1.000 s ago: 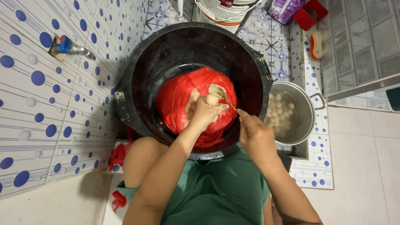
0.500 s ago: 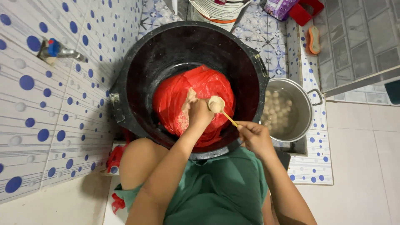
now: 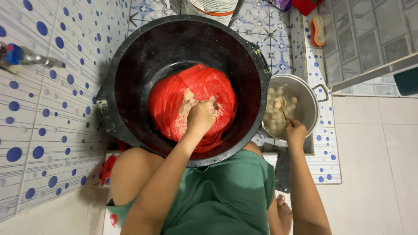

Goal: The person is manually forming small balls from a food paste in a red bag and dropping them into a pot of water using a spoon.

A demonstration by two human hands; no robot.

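My left hand (image 3: 201, 116) is pressed into a pale paste inside a red plastic bag (image 3: 170, 98), its fingers closed around a lump of the paste. The bag lies in a large black tub (image 3: 143, 52). My right hand (image 3: 296, 131) holds a spoon (image 3: 281, 105) over a metal pot (image 3: 310, 98) to the right of the tub. The spoon's bowl carries a pale ball above the pot's water, where several similar balls float.
A white wall with blue dots and a metal tap (image 3: 24, 55) are at the left. A white bucket (image 3: 213, 6), a red box (image 3: 307, 5) and an orange brush (image 3: 319, 30) lie beyond the tub. My bare foot (image 3: 285, 213) rests on the floor.
My right hand has carried the spoon with a ball from above the red bag rightwards to the metal pot. My left hand has stayed in the paste, squeezing it.
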